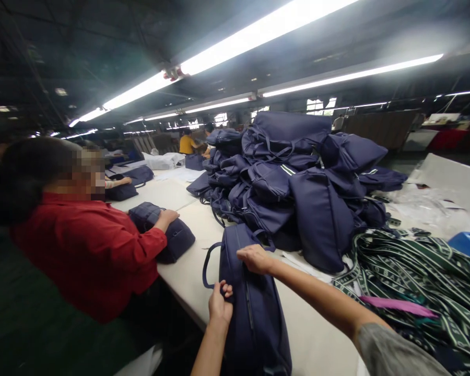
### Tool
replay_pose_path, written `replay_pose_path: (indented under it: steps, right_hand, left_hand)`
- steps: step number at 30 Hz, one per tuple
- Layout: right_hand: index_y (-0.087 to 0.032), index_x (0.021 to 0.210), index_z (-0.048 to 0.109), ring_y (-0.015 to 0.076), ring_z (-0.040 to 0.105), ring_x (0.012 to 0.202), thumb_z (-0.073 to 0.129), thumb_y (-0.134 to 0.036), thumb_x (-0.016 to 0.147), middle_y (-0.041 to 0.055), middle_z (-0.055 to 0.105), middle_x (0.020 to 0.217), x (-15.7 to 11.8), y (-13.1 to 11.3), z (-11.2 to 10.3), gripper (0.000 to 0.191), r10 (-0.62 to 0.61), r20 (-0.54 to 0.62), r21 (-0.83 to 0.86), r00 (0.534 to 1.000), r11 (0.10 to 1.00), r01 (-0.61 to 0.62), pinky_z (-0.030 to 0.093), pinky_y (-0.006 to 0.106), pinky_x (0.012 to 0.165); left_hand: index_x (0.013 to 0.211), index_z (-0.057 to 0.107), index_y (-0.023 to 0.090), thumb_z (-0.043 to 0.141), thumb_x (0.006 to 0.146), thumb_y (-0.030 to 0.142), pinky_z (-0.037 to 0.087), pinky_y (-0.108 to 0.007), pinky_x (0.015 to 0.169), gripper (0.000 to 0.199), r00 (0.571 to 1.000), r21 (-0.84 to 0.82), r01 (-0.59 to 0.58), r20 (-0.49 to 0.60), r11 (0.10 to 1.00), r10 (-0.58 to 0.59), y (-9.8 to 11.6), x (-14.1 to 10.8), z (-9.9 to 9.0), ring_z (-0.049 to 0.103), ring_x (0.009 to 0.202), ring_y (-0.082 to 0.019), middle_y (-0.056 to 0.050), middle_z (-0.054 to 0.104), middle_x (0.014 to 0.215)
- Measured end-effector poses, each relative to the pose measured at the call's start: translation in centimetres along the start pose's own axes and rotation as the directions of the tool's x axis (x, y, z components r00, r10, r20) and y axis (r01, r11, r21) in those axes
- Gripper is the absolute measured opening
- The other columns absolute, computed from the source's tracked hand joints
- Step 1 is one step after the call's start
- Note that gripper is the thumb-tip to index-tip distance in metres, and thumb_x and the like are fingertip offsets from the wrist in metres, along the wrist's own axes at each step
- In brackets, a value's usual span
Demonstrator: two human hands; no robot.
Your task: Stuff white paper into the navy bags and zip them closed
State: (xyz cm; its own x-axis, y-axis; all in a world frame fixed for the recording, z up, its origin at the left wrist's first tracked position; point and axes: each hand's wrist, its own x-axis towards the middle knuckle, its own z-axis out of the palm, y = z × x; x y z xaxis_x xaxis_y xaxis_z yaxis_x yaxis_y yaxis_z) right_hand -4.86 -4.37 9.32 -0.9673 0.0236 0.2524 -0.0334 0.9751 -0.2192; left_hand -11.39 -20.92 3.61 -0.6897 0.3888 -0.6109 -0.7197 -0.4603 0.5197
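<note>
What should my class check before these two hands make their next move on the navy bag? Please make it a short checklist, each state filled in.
1. Left hand at the bag: ok, fingers curled at its left side, near the handle.
2. Right hand at the bag: ok, over its top; whether it grips the zip: cannot tell.
3. Zip fully shut: cannot tell, too small to judge.
4. Space around the bag's far end: not ok, the pile of bags crowds it.
5. Co-worker's hand clear: ok, it is on another bag.
</note>
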Motion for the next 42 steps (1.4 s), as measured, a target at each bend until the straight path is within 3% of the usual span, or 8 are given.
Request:
replay_pose_path:
  steps: [6, 11, 13, 16, 19, 26, 33, 42]
  right_hand:
    - [-0.012, 0.103, 0.067, 0.0182, 0.059, 0.090, 0.046, -0.008, 0.086, 0.0094, 0.069, 0.101, 5.9, 3.4, -1.1, 0.027, 0.381, 0.054, 0.072, 0.923, 0.920, -0.384, 0.036, 0.026, 0.073]
    - [-0.014, 0.124, 0.060, 0.0201, 0.054, 0.106, 0.046, -0.014, 0.092, 0.0080, 0.062, 0.115, 2.8, 3.1, 0.4, 0.035, 0.470, 0.037, 0.222, 0.882, 0.856, -0.466, 0.038, 0.031, 0.091]
    - [-0.014, 0.125, 0.058, 0.0210, 0.050, 0.109, 0.053, -0.023, 0.092, 0.0085, 0.058, 0.117, -0.8, 1.0, 0.5, 0.034, 0.451, -0.036, 0.293, 0.892, 0.858, -0.423, 0.037, 0.035, 0.096]
    - [-0.013, 0.122, 0.057, 0.0233, 0.046, 0.112, 0.058, -0.039, 0.090, 0.0107, 0.052, 0.120, -6.4, -3.5, 0.4, 0.040, 0.503, -0.121, 0.358, 0.856, 0.826, -0.435, 0.038, 0.039, 0.099]
    - [-0.012, 0.126, 0.051, 0.0274, 0.045, 0.113, 0.065, -0.045, 0.083, 0.0138, 0.048, 0.122, -9.9, -7.7, 1.1, 0.056, 0.621, -0.146, 0.352, 0.770, 0.760, -0.546, 0.040, 0.042, 0.097]
    - [-0.011, 0.142, 0.030, 0.0170, 0.056, 0.079, 0.060, -0.018, 0.079, 0.0044, 0.058, 0.092, -11.9, -7.6, 3.7, 0.070, 0.761, 0.036, 0.649, 0.648, 0.475, -0.594, 0.047, 0.033, 0.076]
    - [-0.019, 0.129, 0.038, 0.0067, 0.040, 0.048, 0.064, -0.021, 0.066, -0.0138, 0.043, 0.059, -13.8, -4.6, 4.4, 0.069, 0.763, 0.128, 0.985, 0.634, -0.021, -0.173, 0.036, 0.019, 0.051]
    - [-0.021, 0.124, 0.049, 0.0070, 0.042, 0.053, 0.061, -0.014, 0.064, -0.0120, 0.045, 0.059, -13.3, -4.8, 4.6, 0.062, 0.776, 0.009, 0.983, 0.631, 0.110, -0.149, 0.037, 0.018, 0.056]
  left_hand:
    - [0.069, 0.046, 0.013, 0.034, 0.097, 0.009, 0.034, -0.011, 0.042, 0.031, 1.000, 0.047, 0.022, -0.020, 0.999, -0.021, 0.7, -1.2, 0.2, 0.044, 0.049, -0.004, 0.003, 0.038, 0.060]
    - [0.083, 0.051, 0.013, 0.046, 0.095, 0.014, 0.052, -0.021, 0.066, 0.013, 0.980, 0.259, -0.119, -0.127, 0.958, 0.156, 1.1, -1.8, -2.1, 0.057, 0.070, -0.009, -0.001, 0.053, 0.077]
    - [0.095, 0.053, 0.014, 0.062, 0.083, 0.011, 0.052, -0.026, 0.076, 0.015, 0.882, 0.529, -0.363, -0.072, 0.767, 0.466, 1.2, -3.4, -3.3, 0.059, 0.078, -0.011, -0.002, 0.056, 0.089]
    - [0.099, 0.059, 0.016, 0.068, 0.076, 0.009, 0.048, -0.031, 0.090, 0.026, 0.567, 0.739, -0.658, 0.360, 0.145, 0.741, 0.7, -6.8, -3.7, 0.058, 0.092, -0.015, -0.005, 0.057, 0.100]
    - [0.093, 0.065, 0.017, 0.058, 0.084, 0.011, 0.044, -0.034, 0.096, 0.013, 0.475, 0.618, -0.772, 0.716, -0.148, 0.511, -0.9, -9.1, -2.7, 0.060, 0.097, -0.020, -0.008, 0.063, 0.097]
    - [0.086, 0.068, 0.017, 0.060, 0.077, 0.006, 0.047, -0.035, 0.086, 0.016, 0.643, 0.640, -0.735, 0.763, -0.223, 0.067, -2.4, -7.7, -1.5, 0.062, 0.085, -0.023, -0.008, 0.068, 0.087]
    - [0.100, 0.066, 0.015, 0.047, 0.079, 0.005, 0.044, -0.041, 0.102, 0.030, 0.330, 0.183, -0.931, 0.791, -0.316, -0.515, -2.1, -6.0, -0.5, 0.055, 0.113, -0.025, -0.011, 0.064, 0.113]
    - [0.121, 0.056, 0.012, 0.058, 0.075, 0.025, 0.034, -0.052, 0.110, 0.047, 0.222, 0.099, -0.972, 0.694, -0.214, -0.685, -6.5, -1.9, -1.2, 0.042, 0.131, -0.034, -0.019, 0.054, 0.132]
